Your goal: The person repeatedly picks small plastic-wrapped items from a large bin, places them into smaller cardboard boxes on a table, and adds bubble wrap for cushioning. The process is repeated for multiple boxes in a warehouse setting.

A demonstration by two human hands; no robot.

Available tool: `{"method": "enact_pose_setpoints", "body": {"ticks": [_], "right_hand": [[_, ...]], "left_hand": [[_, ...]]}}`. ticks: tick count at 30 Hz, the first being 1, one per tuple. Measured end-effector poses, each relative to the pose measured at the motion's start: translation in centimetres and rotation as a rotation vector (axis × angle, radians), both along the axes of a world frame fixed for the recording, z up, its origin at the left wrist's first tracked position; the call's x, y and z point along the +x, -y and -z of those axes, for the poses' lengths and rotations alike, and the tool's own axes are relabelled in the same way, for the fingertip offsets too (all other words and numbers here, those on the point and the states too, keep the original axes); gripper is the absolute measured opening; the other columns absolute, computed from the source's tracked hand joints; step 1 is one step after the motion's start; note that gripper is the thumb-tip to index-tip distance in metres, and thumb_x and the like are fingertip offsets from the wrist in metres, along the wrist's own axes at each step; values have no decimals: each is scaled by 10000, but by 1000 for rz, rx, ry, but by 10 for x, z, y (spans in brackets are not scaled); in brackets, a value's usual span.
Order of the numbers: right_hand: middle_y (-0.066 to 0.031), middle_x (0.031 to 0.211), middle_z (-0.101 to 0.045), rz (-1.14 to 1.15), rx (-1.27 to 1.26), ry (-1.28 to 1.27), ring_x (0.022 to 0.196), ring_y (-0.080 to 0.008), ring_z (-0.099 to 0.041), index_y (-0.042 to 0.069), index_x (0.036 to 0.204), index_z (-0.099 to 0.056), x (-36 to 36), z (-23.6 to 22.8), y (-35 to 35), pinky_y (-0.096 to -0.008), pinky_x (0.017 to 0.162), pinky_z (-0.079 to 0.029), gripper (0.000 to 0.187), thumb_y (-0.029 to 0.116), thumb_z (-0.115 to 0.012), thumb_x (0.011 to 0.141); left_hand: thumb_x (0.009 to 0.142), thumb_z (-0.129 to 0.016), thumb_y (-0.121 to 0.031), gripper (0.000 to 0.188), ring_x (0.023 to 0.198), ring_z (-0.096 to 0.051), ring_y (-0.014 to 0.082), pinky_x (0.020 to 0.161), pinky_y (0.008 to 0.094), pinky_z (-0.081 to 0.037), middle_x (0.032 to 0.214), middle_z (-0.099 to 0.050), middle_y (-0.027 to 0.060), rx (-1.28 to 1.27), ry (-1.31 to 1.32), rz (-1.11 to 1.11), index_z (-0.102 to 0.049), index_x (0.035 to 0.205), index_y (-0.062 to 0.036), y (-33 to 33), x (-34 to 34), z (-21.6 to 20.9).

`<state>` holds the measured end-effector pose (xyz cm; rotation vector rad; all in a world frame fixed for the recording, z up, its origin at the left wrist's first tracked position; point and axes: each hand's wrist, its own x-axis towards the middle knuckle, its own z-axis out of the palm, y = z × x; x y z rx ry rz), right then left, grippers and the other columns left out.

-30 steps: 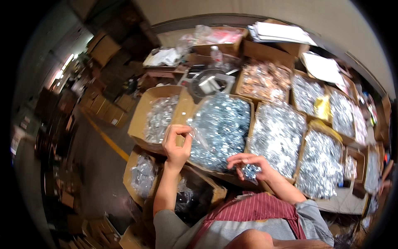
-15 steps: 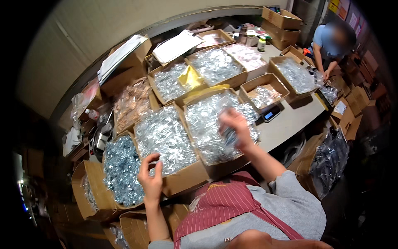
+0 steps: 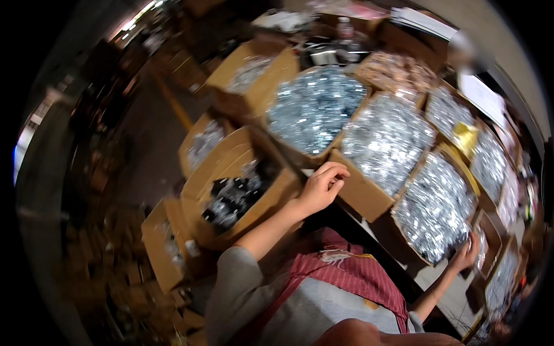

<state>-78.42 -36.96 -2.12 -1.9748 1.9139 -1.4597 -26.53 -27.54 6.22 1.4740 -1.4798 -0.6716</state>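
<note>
Near, at 6 o'clock: left hand (image 3: 323, 187) now lowered onto corner of cardboard box (image 3: 360, 196), curled; contents cannot tell. At 4 o'clock: right hand (image 3: 466, 256) shifted to silvery packets (image 3: 435, 213), grip unclear. Farther, 12 o'clock: more packet boxes (image 3: 314, 106).

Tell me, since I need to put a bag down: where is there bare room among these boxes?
Little. A pale strip of table shows below the box of silver bags, near the right hand. Beside the left hand, boxes sit edge to edge.
</note>
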Motion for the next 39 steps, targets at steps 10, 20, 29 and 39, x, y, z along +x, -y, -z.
{"method": "enact_pose_setpoints", "body": {"ticks": [10,20,29,39], "right_hand": [[-152,1032,-641,-593,-78,-165,1108,-346,-554,-21,957,-643,262,-67,-48,-449,994,-405,298,-67,-493,704],[-202,1216,-512,-402,87,-537,1236,-415,-415,73,1003,-683,466,-3,-34,-546,1099,-266,355,73,-628,652],[-183,1199,-521,-507,-27,-685,1291,-453,-394,55,883,-682,455,21,-37,-601,1098,-292,144,94,-622,758],[-192,1197,-508,-424,-83,-661,1289,-439,-396,38,1174,-586,480,27,-37,-612,1106,-280,364,56,-622,812]], "left_hand": [[883,-606,-17,194,1019,-630,189,858,304,-517,1154,-614,95,-90,26,-408,-672,1066,-15,-83,199,11],[745,-695,-269,435,1064,-644,363,916,442,-506,1206,-644,194,761,371,-752,-674,1129,-66,-80,545,163],[723,-678,-300,490,1179,-581,370,1041,416,-421,1212,-641,220,981,587,-525,-686,1116,-9,-53,570,218],[758,-666,-236,745,1204,-508,419,1070,503,-375,1267,-550,232,847,698,-631,-377,1388,39,-68,567,250]]}}
